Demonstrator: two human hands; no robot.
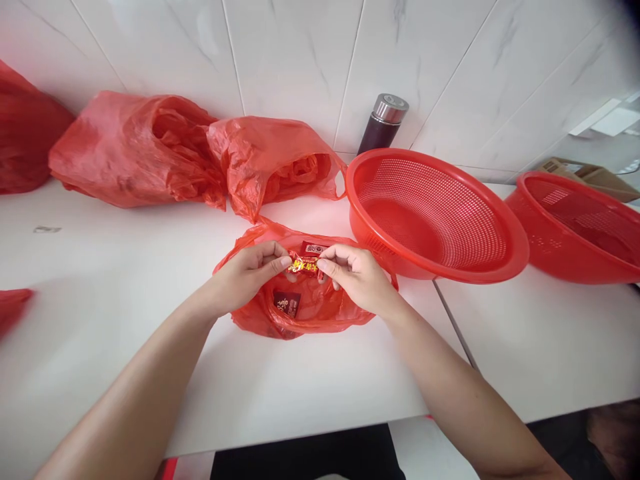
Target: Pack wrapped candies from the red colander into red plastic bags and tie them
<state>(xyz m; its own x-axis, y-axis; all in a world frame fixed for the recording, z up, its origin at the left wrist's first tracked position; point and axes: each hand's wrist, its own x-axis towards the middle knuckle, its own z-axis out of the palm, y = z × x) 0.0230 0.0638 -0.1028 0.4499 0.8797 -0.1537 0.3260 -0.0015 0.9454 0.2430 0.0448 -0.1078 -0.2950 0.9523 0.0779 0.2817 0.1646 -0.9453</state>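
My left hand (250,273) and my right hand (356,275) pinch the two ends of a small red and gold wrapped candy (304,266) between them. They hold it just above a small open red plastic bag (300,313) lying on the white counter (125,300). Inside the bag lie two dark red packets, one (287,304) under my left hand and another (313,248) at the far side.
An empty red colander (435,213) stands right of the bag, with a second one (575,227) further right. Two crumpled red bags (140,150) (270,163) lie against the tiled wall. A dark flask (383,123) stands behind the colander.
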